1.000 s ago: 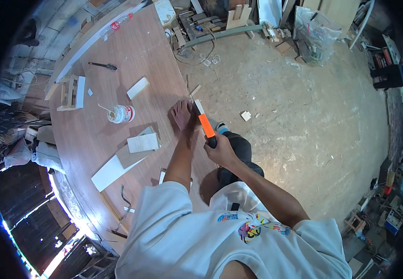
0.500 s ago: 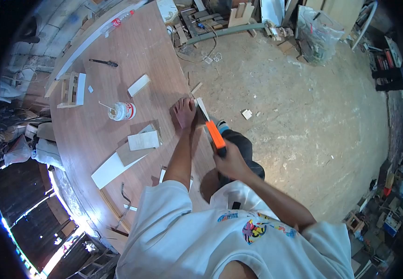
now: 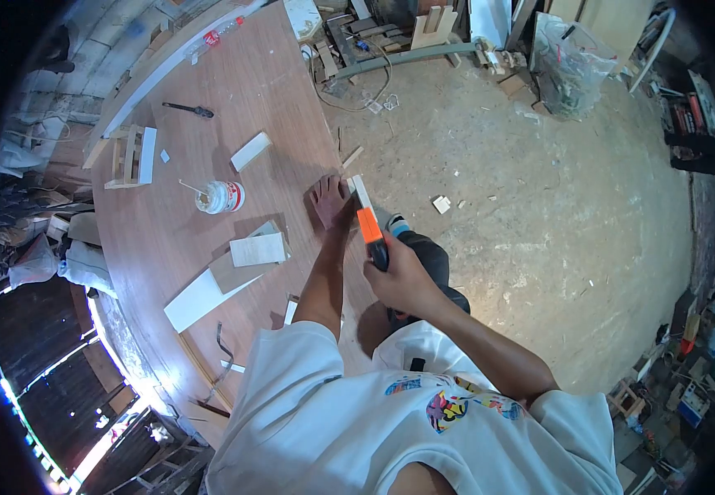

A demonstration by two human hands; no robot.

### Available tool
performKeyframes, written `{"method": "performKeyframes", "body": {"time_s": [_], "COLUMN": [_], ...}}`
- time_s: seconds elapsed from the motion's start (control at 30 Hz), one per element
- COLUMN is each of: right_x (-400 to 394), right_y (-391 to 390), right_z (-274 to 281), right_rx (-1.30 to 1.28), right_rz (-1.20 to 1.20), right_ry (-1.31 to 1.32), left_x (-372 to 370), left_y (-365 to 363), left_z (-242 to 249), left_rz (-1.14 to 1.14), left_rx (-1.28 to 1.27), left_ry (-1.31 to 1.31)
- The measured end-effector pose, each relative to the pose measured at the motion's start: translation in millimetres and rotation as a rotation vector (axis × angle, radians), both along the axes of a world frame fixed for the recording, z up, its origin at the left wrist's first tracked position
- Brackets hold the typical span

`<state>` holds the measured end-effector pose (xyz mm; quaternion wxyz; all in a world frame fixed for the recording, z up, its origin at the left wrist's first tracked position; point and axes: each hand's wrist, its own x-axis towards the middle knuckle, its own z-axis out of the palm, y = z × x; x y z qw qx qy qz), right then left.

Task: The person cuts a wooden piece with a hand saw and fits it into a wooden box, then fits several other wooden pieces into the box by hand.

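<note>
My right hand point(image 3: 400, 276) is closed around the orange and black handle of a hand saw point(image 3: 369, 227), just off the table's edge. Its blade is seen nearly edge-on and is hard to make out, close by my left hand. A pale strip of wood point(image 3: 361, 190) lies at the table edge beside the blade. My left hand point(image 3: 333, 200) rests flat at that edge with fingers spread, against the wood; what its palm covers is hidden. Left of it lie a small white block point(image 3: 251, 151) and a stacked white board point(image 3: 258, 250).
An open jar point(image 3: 224, 197) with a stick in it stands on the wooden table point(image 3: 283, 107). A dark slim tool point(image 3: 188, 109), a small wooden frame point(image 3: 145, 157) and a plastic bottle point(image 3: 224, 31) are farther off. Wood offcuts point(image 3: 442, 204) and a plastic bag point(image 3: 573, 70) are on the floor.
My right hand and the saw have shifted a little left, with the handle now more upright in view. My left hand stays in place on the table edge.
</note>
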<state>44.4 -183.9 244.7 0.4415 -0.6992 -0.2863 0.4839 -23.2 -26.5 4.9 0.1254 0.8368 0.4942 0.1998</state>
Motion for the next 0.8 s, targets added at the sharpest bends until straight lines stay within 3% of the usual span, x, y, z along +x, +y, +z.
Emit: {"method": "performKeyframes", "body": {"time_s": [0.17, 0.27, 0.33, 0.4, 0.47, 0.6, 0.67, 0.8], "right_x": [-0.5, -7.8, -8.7, -17.0, -23.8, -3.7, 3.5, 4.6], "right_y": [-36.7, -42.4, -39.9, -31.4, -30.8, -10.3, -14.3, -42.2], "right_z": [40.9, -33.1, -111.9, -120.0, -122.6, -34.5, 6.6, 36.7], "right_rx": [0.038, 0.103, 0.091, 0.231, 0.167, 0.070, -0.129, 0.010], "right_rz": [-0.017, -0.035, -0.036, 0.000, -0.019, -0.047, 0.030, 0.001], "right_ry": [0.140, 0.013, 0.161, -0.056, -0.039, -0.041, 0.110, 0.089], "left_x": [-1.3, -5.6, -9.4, -1.0, -8.4, -0.9, -0.9, -1.3], "left_y": [2.9, 8.7, 4.6, 19.8, 13.3, 5.5, 5.2, 6.4], "left_z": [-8.6, -24.3, -24.6, -24.4, -29.3, -8.1, -6.8, -9.0], "left_rz": [-0.003, -0.044, -0.028, 0.005, -0.002, 0.033, 0.020, 0.026], "left_rx": [0.010, 0.082, 0.075, 0.100, 0.115, 0.090, 0.085, 0.055], "left_ry": [-0.033, -0.031, -0.013, -0.005, 0.084, -0.003, -0.011, -0.024]}}
